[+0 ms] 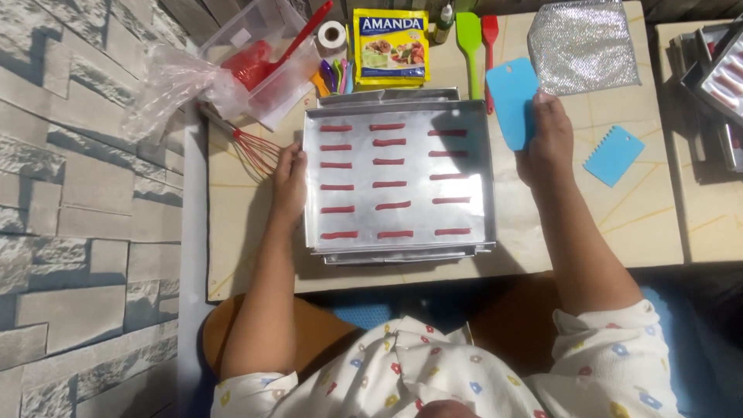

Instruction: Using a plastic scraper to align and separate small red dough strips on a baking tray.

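Flanking tray (398,116) on tan table (542,232)

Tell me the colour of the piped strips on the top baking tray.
Red strips, in three columns on the silver tray; seen in the head view.

Bright, even light — slight softness.

Yellow-green packet (392,46) at table's back
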